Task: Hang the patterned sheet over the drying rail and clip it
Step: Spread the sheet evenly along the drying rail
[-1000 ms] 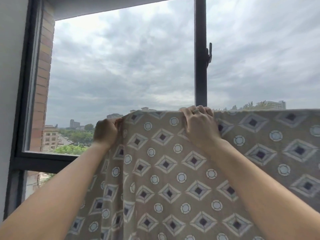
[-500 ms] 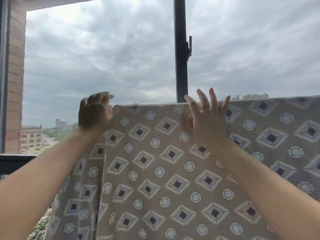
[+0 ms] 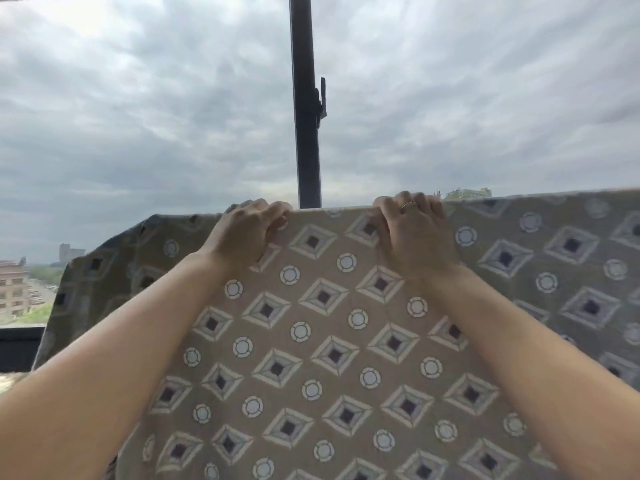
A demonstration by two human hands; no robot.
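A beige patterned sheet [image 3: 322, 327] with diamonds and circles hangs in front of me, and its top fold runs level across the view. The drying rail under that fold is hidden by the cloth. My left hand [image 3: 246, 233] grips the top fold left of centre, fingers curled over it. My right hand [image 3: 415, 233], with a ring on it, grips the same fold a short way to the right. A darker back layer of the sheet [image 3: 104, 268] droops at the left. No clip is in view.
Behind the sheet is a large window with a dark vertical frame post [image 3: 304, 109] and a latch [image 3: 321, 98]. A dark sill [image 3: 20, 344] shows at the lower left. Buildings [image 3: 14, 289] and a cloudy sky lie outside.
Half a second ago both hands were open above the top edge. Now both are closed on the fold, and my left hand has moved right, closer to my right hand.
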